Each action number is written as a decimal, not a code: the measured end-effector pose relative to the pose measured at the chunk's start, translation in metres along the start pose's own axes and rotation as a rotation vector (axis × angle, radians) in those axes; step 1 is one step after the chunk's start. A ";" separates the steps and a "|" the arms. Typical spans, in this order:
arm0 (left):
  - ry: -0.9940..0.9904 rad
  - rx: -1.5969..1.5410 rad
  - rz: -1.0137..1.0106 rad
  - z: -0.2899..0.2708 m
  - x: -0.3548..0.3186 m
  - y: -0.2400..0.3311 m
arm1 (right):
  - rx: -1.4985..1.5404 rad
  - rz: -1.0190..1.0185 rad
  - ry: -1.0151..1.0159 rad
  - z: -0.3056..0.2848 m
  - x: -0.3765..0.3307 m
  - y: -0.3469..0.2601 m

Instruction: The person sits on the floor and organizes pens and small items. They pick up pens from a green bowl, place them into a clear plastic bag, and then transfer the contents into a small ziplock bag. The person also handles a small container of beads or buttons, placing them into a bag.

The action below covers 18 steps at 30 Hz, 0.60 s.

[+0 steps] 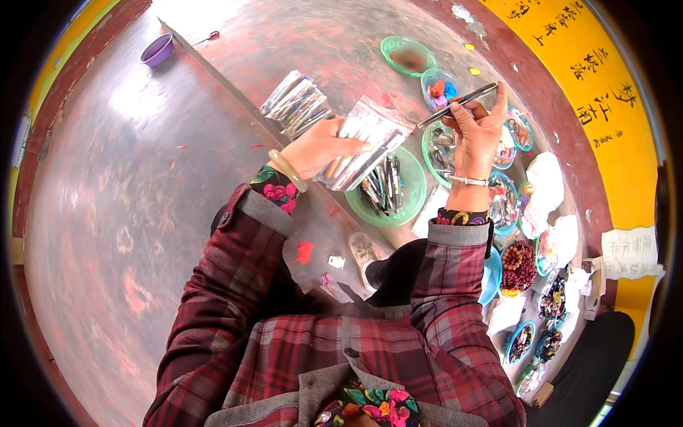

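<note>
The left hand gripped a stack of clear plastic sleeves, fingers clenched around it, right above the green dish of pens. The right hand pinched a dark pen, held level above the bowls. A wide stretch of bare floor lay open on the left; small dishes crowded the wall edge on the right.

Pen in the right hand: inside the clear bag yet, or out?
Out. The pen is pinched in the right hand, clear of the bag held by the left hand.
</note>
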<state>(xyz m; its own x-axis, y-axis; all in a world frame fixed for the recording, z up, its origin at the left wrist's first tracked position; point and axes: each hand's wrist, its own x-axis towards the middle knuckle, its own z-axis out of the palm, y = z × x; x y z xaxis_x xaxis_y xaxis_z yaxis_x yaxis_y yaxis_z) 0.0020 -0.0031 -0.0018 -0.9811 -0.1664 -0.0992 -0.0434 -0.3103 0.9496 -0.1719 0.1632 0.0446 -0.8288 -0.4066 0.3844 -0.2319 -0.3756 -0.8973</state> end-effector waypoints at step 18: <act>-0.050 0.019 -0.017 0.000 0.002 -0.002 | 0.165 0.100 -0.172 0.009 -0.005 0.019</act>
<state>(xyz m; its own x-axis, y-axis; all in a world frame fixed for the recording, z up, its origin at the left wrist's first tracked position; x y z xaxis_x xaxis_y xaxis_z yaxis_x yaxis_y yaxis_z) 0.0000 -0.0028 -0.0040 -0.9884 -0.1139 -0.1003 -0.0628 -0.2950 0.9534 -0.1678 0.1509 0.0278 -0.7416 -0.5787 0.3394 -0.0552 -0.4516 -0.8905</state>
